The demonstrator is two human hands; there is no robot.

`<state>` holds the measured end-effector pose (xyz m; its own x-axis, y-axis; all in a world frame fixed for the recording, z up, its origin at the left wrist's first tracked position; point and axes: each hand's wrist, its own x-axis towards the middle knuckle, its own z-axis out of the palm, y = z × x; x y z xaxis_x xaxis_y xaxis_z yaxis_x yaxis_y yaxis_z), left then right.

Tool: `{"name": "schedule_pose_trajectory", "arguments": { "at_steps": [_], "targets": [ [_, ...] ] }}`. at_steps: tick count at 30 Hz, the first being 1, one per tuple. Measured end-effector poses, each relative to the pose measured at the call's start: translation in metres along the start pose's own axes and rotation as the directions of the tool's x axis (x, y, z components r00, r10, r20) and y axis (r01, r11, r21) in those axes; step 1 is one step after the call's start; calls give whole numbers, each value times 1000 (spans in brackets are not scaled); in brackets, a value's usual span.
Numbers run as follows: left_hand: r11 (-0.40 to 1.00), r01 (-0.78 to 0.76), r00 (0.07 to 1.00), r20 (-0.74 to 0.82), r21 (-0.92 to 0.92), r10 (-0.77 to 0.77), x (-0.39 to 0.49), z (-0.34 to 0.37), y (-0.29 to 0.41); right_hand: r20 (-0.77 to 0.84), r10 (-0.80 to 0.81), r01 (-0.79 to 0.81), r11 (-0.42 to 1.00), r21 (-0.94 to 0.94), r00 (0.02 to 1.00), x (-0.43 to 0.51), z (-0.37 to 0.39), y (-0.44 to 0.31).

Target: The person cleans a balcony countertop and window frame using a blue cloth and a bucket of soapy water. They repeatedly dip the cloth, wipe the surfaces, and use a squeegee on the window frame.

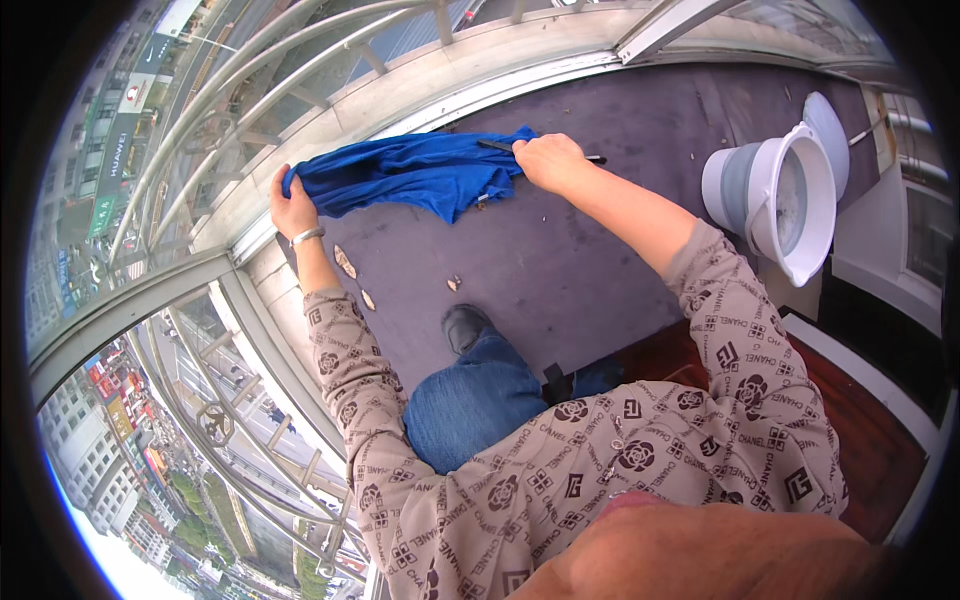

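Observation:
A blue cloth (pixel 405 172) is stretched between my two hands, close to the white window frame. My left hand (pixel 295 206), with a silver bracelet at the wrist, grips the cloth's left end. At its other end my right hand (pixel 551 159) is closed around a thin dark tool (pixel 495 145), whose kind I cannot tell, and which lies across the cloth's corner. The cloth's frayed lower edge hangs over the grey-purple floor covering (pixel 570 255), and a small white tag shows near that edge.
A white and grey collapsible bucket (pixel 784 199) with foamy contents stands at the right, beside a pale rounded object (pixel 829 142). Window frames (pixel 135 319) and curved metal railings (pixel 247 90) border the left and top. Several flakes (pixel 345 261) lie near my dark shoe (pixel 465 328).

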<state>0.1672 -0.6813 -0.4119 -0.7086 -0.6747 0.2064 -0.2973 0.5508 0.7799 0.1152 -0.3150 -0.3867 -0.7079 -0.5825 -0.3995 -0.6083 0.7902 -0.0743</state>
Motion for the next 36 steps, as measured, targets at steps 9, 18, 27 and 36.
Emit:
{"name": "schedule_pose_trajectory", "arguments": {
  "at_steps": [9,18,27,36],
  "targets": [
    [730,-215,917,123,-649,379,-68,-70,154,-192,359,-302,913,274,913,-27,-10,28],
    [773,-483,736,289,-411,613,-100,-104,207,169,78,-142,900,412,982,-46,10,-51],
    [802,-347,906,47,-486,421,-116,-127,207,-17,147,-83,651,754,989,-85,10,-31],
    [310,-500,415,90,-808,905,-102,-127,231,290,-220,-26,755,655,931,-61,43,-100]
  ]
}}
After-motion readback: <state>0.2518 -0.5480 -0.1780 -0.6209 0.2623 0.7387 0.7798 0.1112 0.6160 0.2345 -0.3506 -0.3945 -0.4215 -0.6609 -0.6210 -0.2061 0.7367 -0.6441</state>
